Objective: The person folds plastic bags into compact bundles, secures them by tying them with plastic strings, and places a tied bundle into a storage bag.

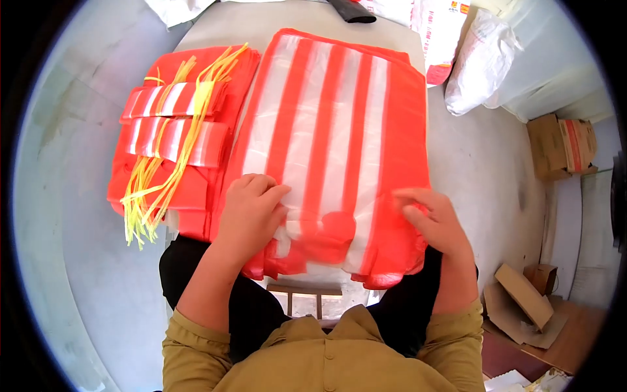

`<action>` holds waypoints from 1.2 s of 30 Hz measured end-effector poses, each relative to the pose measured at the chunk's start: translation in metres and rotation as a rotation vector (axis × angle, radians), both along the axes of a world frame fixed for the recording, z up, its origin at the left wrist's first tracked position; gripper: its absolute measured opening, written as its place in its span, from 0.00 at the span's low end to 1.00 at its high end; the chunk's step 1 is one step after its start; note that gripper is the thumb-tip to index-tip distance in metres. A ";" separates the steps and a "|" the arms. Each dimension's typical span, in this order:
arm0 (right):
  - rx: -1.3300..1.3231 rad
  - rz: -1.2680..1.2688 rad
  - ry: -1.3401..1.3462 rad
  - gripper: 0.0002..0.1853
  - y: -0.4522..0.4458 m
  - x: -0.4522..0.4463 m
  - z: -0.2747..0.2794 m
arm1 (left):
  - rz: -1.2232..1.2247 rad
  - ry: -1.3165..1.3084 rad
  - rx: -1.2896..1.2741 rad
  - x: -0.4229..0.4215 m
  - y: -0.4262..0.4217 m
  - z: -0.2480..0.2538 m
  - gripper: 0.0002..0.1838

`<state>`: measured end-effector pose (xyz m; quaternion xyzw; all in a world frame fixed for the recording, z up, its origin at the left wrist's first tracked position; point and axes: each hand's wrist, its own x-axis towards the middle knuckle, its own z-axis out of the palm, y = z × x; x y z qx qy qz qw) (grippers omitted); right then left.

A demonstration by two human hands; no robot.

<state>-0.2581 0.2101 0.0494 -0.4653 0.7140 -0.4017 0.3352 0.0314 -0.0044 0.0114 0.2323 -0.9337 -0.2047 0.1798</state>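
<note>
A broad stack of red-and-white striped plastic bags (320, 117) lies flat before me, its loose lower ends hanging over the near edge. My left hand (251, 212) rests on the lower left of the stack, fingers bent and slightly apart. At the lower right edge is my right hand (434, 219), with thumb and forefinger apart and slightly blurred. Left of the stack, folded bundles of striped bags (176, 140) sit on more red bags (157, 179). Yellow strips of tie (189, 144) lie across these bundles.
The stack lies on a pale work surface (405, 39). A dark object (351, 10) and printed white sacks (441, 29) are at its far edge. On the right stand a white bag (482, 62), a cardboard box (562, 147) and opened cardboard (522, 304).
</note>
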 end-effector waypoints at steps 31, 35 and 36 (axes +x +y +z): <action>-0.402 0.439 0.643 0.20 -0.078 0.106 -0.059 | 0.048 0.012 0.105 0.044 -0.017 0.000 0.08; -0.458 0.401 0.635 0.14 -0.082 0.105 -0.064 | 0.015 -0.002 0.152 0.052 -0.020 0.004 0.07; -0.462 0.395 0.626 0.13 -0.083 0.104 -0.065 | 0.000 -0.015 0.159 0.055 -0.021 0.005 0.08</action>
